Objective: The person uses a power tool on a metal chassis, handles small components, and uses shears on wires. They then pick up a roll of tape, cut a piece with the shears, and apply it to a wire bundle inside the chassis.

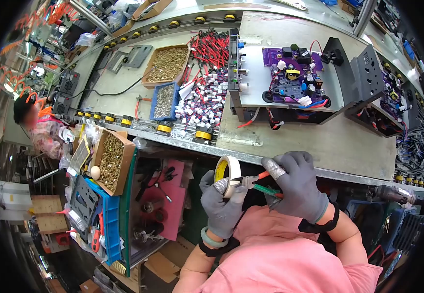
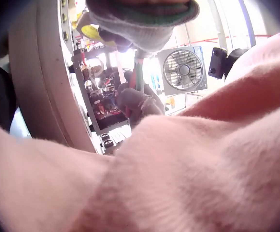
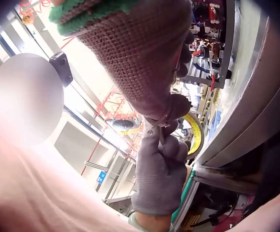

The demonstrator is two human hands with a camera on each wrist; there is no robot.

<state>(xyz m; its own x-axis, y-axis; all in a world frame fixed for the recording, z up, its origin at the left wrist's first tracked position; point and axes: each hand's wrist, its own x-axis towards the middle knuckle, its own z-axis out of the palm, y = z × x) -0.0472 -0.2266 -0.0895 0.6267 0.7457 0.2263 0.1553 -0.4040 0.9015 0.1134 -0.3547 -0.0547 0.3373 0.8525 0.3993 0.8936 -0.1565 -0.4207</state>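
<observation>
Tape roll (image 1: 234, 172), just off the front edge of the bench (image 1: 314, 141), on the near side, in the gloved left hand (image 1: 224, 207). Fingers and thumb of this hand closed around the lower part of the roll. Pliers (image 1: 247, 182), with one orange and one green handle, in the gloved right hand (image 1: 297, 190), fingers curled around the handles. Metal tips close by the side of the roll; cannot tell for sure about contact, nor about any tape between the tips.

Seems to be a step of working on the roll with the pliers, perhaps cutting or loosening some tape. Probably calls next for a steady left grip and careful pressing on the handles, with the tips kept away from the glove.

On the bench, right of the middle, a metal box (image 1: 252, 78) with a purple circuit board (image 1: 295, 75) inside; near the right end, a second, similar box (image 1: 375, 121). Toward the left, heaps of red and black wires (image 1: 209, 51) and white plugs (image 1: 204, 100), beside a blue tray (image 1: 162, 117) of small metal parts. Along the front edge, yellow and black rollers (image 1: 203, 134). Farther in the room, another person (image 1: 46, 134) at the far left, and in the left wrist view, a square fan (image 2: 183, 70).
</observation>
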